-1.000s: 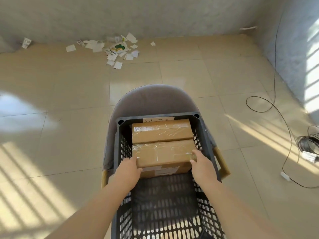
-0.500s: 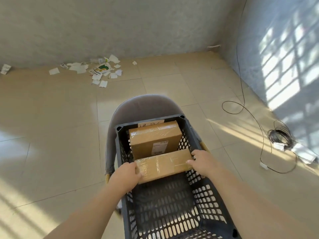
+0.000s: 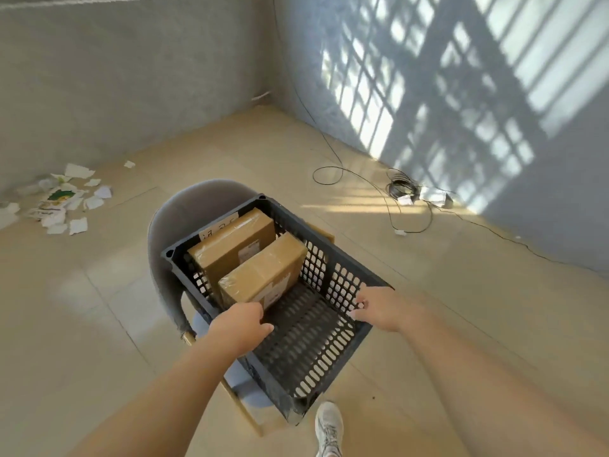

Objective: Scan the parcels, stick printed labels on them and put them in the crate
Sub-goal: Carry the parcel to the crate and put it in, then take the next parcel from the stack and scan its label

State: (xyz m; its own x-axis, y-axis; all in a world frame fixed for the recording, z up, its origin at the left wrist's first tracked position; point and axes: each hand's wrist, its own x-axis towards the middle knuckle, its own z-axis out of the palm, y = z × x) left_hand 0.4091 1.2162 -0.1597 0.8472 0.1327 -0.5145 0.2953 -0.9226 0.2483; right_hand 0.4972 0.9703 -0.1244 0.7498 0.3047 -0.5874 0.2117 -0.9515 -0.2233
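1. The dark grey perforated plastic crate (image 3: 346, 268) sits on a grey padded chair (image 3: 197, 206), turned at an angle to the seat. Its near end seems to reach past the seat edge.
2. Two brown cardboard parcels wrapped with clear tape stand on edge at the far end of the crate. The far parcel (image 3: 230, 245) is against the end wall, and the near parcel (image 3: 263, 275) leans on it, face to face. Each one shows a white printed label.
3. The left hand (image 3: 239, 328) is over the left rim, just at the lower near corner of the near parcel, with the fingers loosely bent. The hand covers that corner, so I cannot tell if it grips the parcel or only touches it.
4. The right hand (image 3: 382, 308) holds nothing. Its fingers (image 3: 359, 305) are spread on top of the right wall of the crate.
5. I judge that the step in hand is to settle the near parcel and let go of it.
6. To do it well, the parcel should be pressed flat against the far one before the left hand lifts away, so that it does not fall into the free half of the crate.
7. The right hand can steady the wall, because a push may slide the crate on the seat.
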